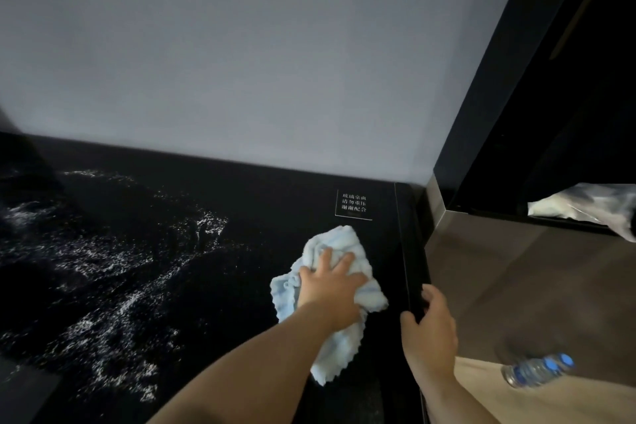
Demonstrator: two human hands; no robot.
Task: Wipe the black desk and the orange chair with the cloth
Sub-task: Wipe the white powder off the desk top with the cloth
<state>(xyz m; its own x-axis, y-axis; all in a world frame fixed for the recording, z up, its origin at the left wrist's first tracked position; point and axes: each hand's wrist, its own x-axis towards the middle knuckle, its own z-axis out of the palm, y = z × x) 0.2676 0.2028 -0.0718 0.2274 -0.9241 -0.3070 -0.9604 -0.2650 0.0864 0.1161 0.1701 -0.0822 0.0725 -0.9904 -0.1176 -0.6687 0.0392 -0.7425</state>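
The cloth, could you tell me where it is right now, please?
In the head view it lies right of centre on the black desk, under the left hand, just below the small white notice.

Off to the side: bottle, bag, wall.
We see a water bottle (538,370) lying low; a white plastic bag (585,205) well above it, the grey wall (258,55) far up-left.

We see a dim scene: soft grey light off the wall (258,45), white glints on the wet desk (120,251), deep shadow at right, a motion-blurred bottle (537,370), and wide-angle bending at the edges.
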